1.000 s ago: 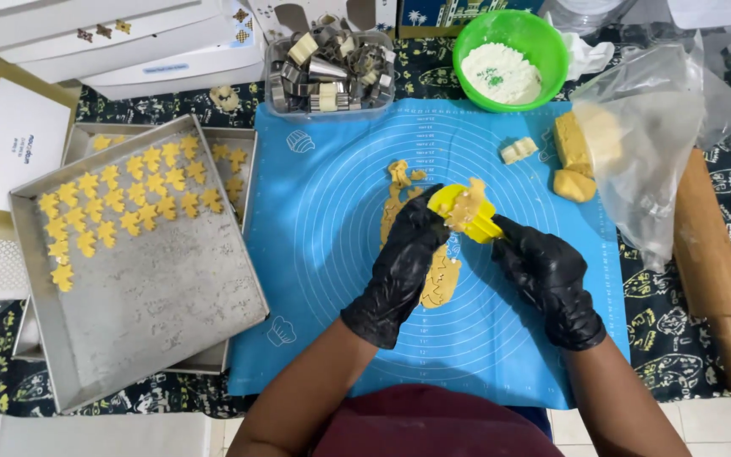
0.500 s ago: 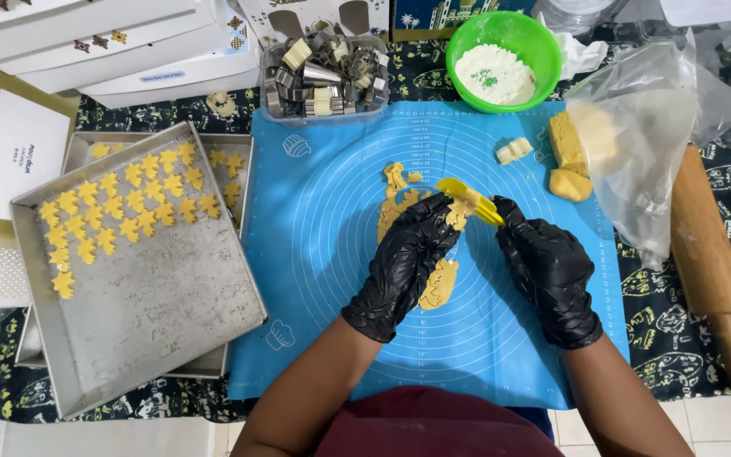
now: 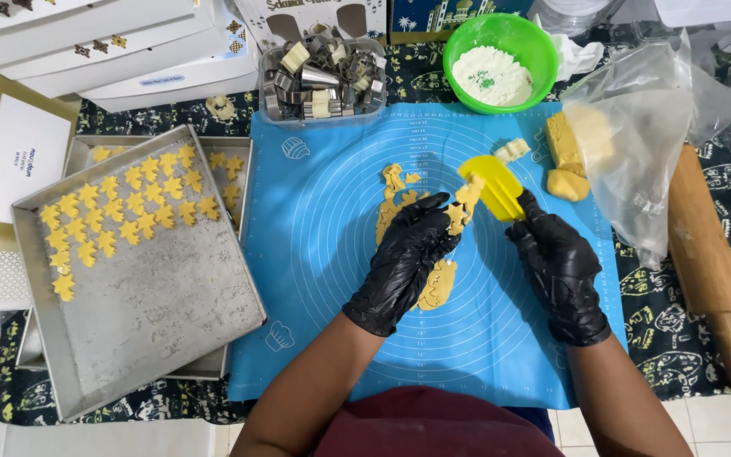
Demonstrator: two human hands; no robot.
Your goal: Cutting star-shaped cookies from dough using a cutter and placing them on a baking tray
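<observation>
Between both hands, dough piece (image 3: 468,196) rests on yellow scraper (image 3: 492,186), right hand's (image 3: 562,272) grip closed around it.

Left of your blue silicone baking mat (image 3: 315,279) sits a square metal tray (image 3: 154,322) of star-shaped cut-outs. Beyond its far edge, a clear tub of metal cutters (image 3: 321,78) and round green flour bowl (image 3: 501,61). Right: wooden rolling pin (image 3: 708,262).
</observation>
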